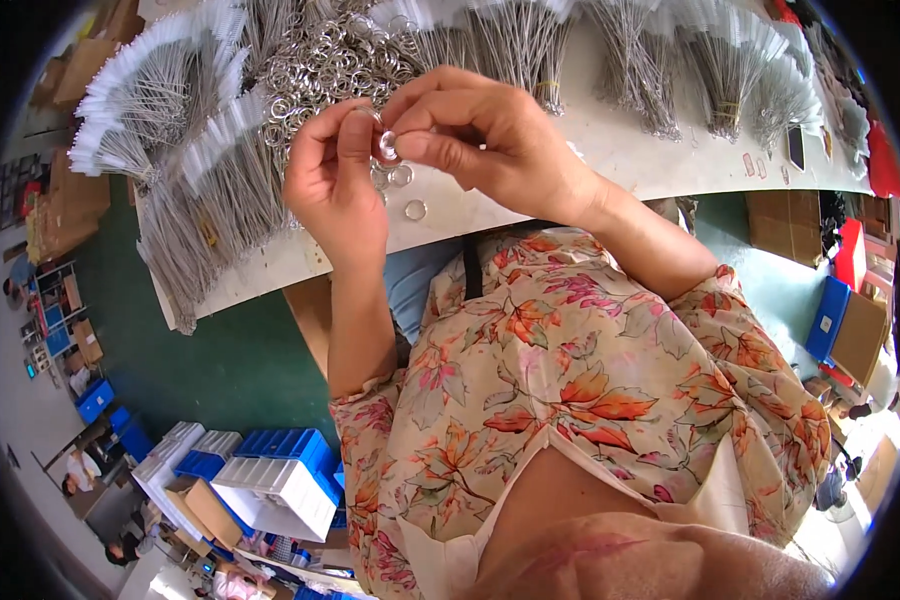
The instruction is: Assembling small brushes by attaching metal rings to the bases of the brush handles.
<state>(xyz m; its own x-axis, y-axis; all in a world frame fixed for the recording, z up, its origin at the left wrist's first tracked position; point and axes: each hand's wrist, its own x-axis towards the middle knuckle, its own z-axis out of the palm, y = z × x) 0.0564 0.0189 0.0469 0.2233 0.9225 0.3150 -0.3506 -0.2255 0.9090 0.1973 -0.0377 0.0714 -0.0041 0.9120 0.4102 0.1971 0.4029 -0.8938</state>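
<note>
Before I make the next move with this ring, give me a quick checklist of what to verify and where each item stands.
1. Ring held: small metal ring pinched between both hands' fingertips. Ok.
2. Left hand position: raised above the white table, thumb on the ring. Ok.
3. Right hand position: fingers curled over the ring from the right. Ok.
4. Ring opened or closed: too small to see. Cannot tell.
5. Supply within reach: pile of rings just behind the hands, loose rings below them. Ok.
6. Brush bundles apart from the hands. Ok.
</note>
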